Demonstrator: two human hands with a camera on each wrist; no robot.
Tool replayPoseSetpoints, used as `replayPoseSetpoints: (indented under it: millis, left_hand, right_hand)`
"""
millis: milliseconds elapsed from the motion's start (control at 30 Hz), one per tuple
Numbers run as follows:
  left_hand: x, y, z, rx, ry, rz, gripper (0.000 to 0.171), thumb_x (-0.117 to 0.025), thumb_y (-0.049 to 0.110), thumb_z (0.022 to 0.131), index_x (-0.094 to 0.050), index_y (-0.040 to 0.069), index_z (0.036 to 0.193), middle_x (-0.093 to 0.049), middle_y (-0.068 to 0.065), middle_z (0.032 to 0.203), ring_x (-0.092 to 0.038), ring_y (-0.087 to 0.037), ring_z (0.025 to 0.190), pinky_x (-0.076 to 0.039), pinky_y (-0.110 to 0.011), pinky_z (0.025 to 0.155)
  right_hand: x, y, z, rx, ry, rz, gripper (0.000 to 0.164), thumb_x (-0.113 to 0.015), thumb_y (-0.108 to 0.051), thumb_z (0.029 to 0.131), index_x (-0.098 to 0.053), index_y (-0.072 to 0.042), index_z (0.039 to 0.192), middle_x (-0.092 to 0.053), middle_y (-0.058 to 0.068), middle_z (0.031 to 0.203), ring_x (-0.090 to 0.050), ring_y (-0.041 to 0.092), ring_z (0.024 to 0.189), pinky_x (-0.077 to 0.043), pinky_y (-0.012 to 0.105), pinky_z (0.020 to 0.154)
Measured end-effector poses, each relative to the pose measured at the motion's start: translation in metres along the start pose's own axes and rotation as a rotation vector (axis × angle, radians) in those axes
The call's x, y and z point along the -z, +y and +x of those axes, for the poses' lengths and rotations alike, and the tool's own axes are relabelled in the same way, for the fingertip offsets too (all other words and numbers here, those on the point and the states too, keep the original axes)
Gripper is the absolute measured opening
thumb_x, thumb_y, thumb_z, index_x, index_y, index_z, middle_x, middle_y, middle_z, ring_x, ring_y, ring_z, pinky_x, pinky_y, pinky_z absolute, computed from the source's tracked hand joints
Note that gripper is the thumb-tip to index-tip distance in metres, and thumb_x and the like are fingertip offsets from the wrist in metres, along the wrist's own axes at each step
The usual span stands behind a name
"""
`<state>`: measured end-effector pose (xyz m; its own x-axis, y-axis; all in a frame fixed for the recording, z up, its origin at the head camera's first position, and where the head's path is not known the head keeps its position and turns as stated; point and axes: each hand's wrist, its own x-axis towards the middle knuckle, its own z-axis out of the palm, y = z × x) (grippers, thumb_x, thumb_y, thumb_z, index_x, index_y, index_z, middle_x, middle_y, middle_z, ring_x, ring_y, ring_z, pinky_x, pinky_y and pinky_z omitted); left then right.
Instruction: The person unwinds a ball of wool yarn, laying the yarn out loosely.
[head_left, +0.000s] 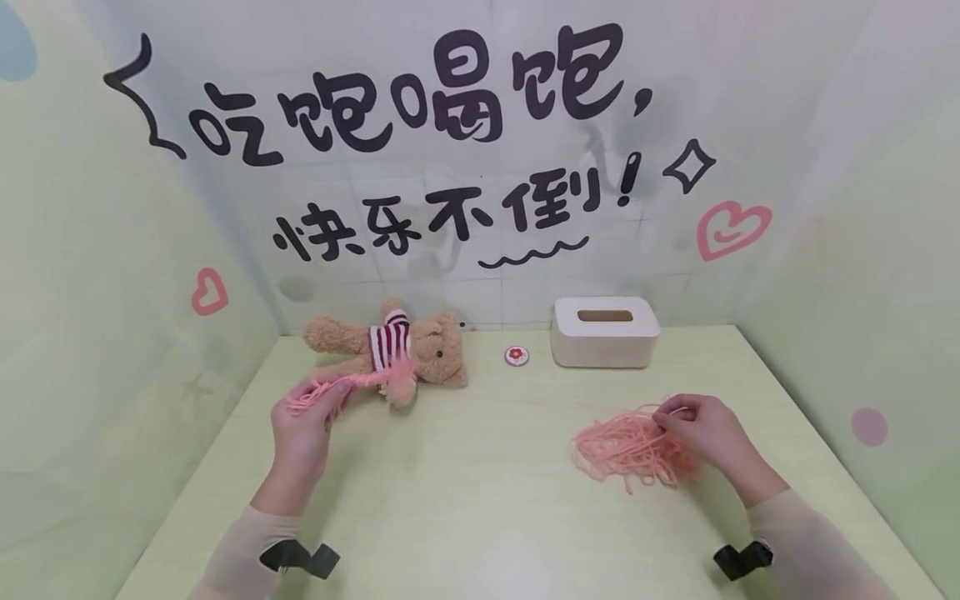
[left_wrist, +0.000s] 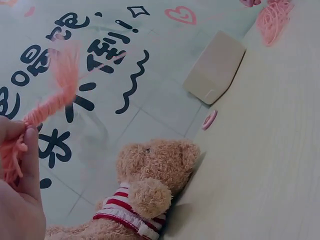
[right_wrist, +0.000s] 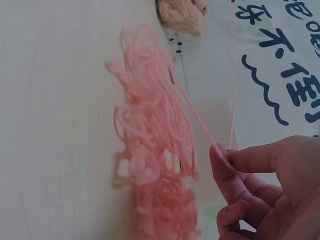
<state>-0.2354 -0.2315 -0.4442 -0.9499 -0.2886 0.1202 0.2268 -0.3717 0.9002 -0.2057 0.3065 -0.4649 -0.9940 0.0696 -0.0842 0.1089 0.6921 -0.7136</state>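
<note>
In the head view my left hand (head_left: 302, 432) holds up a bundle of pink yarn (head_left: 367, 379) at the left, between thumb and fingers. The left wrist view shows yarn wound round the bundle's middle (left_wrist: 50, 110), with a frayed, fluffy tuft at its far end. Over at the right, my right hand (head_left: 708, 429) pinches a yarn strand (right_wrist: 196, 115) between thumb and index finger. One side of that strand runs to a loose yarn pile (head_left: 626, 450) on the table; a thin length stretches away toward the left. The pile lies beside and below the right hand.
A teddy bear (head_left: 441, 352) in a striped shirt lies on its side behind the left hand. Near the back wall are a round flower badge (head_left: 517, 356) and a white tissue box (head_left: 605, 340). Printed curtains enclose the pale table (head_left: 480, 500) on three sides.
</note>
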Motion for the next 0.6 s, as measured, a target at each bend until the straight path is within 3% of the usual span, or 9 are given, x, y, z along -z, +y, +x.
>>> replayPoseSetpoints:
  millis: [100,167,333,433,533,600]
  left_hand:
    - [-0.001,-0.002,0.001,-0.022,0.053,-0.033,0.012,-0.076,-0.007,0.088,-0.074,-0.009,0.099,-0.077,-0.006,0.086,-0.071,-0.012,0.072,-0.067,-0.028,0.079]
    - [-0.004,-0.006,-0.001,-0.032,0.031,-0.013,0.014,-0.078,-0.004,0.087,-0.073,-0.010,0.099,-0.077,-0.007,0.087,-0.074,-0.012,0.075,-0.067,-0.030,0.081]
    - [-0.020,-0.014,-0.014,-0.032,-0.132,0.079,0.010,-0.081,0.000,0.086,-0.073,-0.005,0.092,-0.079,-0.005,0.088,-0.078,-0.014,0.083,-0.066,-0.034,0.087]
    - [-0.029,-0.016,-0.023,-0.024,-0.212,0.119,0.006,-0.079,-0.002,0.088,-0.073,-0.001,0.091,-0.079,-0.004,0.090,-0.078,-0.014,0.085,-0.066,-0.035,0.087]
    - [-0.035,-0.015,-0.031,-0.005,-0.276,0.129,0.008,-0.077,-0.003,0.089,-0.073,0.004,0.090,-0.079,-0.003,0.092,-0.077,-0.013,0.087,-0.066,-0.034,0.087]
    - [-0.040,-0.015,-0.037,0.012,-0.311,0.102,0.012,-0.075,-0.004,0.090,-0.073,0.007,0.089,-0.078,-0.002,0.092,-0.077,-0.013,0.087,-0.066,-0.033,0.087]
  right_hand:
    - [0.003,0.004,0.007,-0.015,0.010,-0.031,0.028,-0.064,-0.027,0.102,-0.070,0.000,0.107,-0.075,0.008,0.090,-0.063,0.019,0.079,-0.051,0.028,0.057]
    - [0.001,0.003,0.012,-0.032,0.009,-0.043,0.029,-0.064,-0.028,0.102,-0.070,0.000,0.107,-0.073,0.010,0.093,-0.060,0.020,0.080,-0.051,0.028,0.059]
    - [-0.016,-0.007,0.020,-0.036,0.008,-0.071,0.033,-0.064,-0.032,0.102,-0.069,-0.004,0.120,-0.070,0.018,0.115,-0.058,0.026,0.092,-0.051,0.031,0.068]
    - [-0.031,-0.022,0.017,0.011,0.016,-0.067,0.036,-0.064,-0.031,0.102,-0.066,-0.007,0.129,-0.067,0.017,0.125,-0.057,0.026,0.093,-0.050,0.031,0.068]
    - [-0.051,-0.048,0.008,0.105,-0.016,-0.012,0.033,-0.069,-0.027,0.100,-0.067,-0.010,0.128,-0.069,0.012,0.117,-0.056,0.021,0.086,-0.050,0.028,0.061]
    - [-0.068,-0.066,0.002,0.184,-0.084,0.062,0.033,-0.072,-0.023,0.098,-0.068,-0.012,0.128,-0.069,0.011,0.112,-0.058,0.019,0.084,-0.052,0.027,0.057]
